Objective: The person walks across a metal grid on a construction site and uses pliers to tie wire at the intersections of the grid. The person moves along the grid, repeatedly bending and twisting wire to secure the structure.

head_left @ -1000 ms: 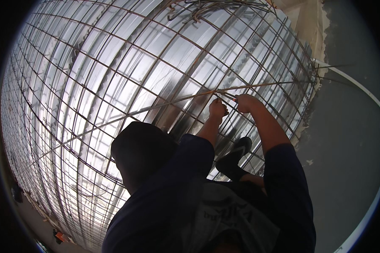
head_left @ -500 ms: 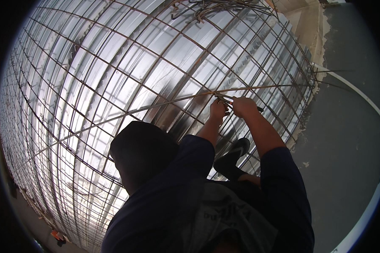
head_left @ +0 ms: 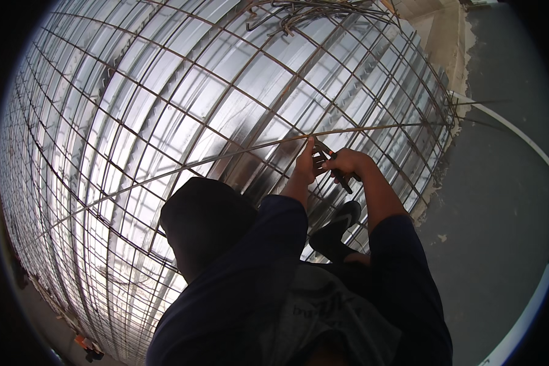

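Since a second ago both hands have drawn closer together on the long rod, the right one sliding left toward its partner, while the rest of the scene stays put.

A big rebar mesh (head_left: pixel 183 104) spreads over shiny corrugated metal sheeting (head_left: pixel 250 85) and fills most of the view, running from the near left to the far right, where it ends against a grey concrete floor (head_left: pixel 500 201). A long thin steel rod (head_left: pixel 226 155) lies across the mesh, from the near left up to the far right edge. The person crouches over it in a dark blue long-sleeved top, one foot in a black sandal (head_left: pixel 338 229) planted on the grid just below the hands.

The left hand (head_left: pixel 306 163) is closed around the rod, fingers curled over it. The right hand (head_left: pixel 346 163), just beside it, is clenched on a dark slim tool (head_left: pixel 335 169), which slants down to the right; its tip meets the rod between the two hands. Whether it is pliers or a tying hook I cannot tell.
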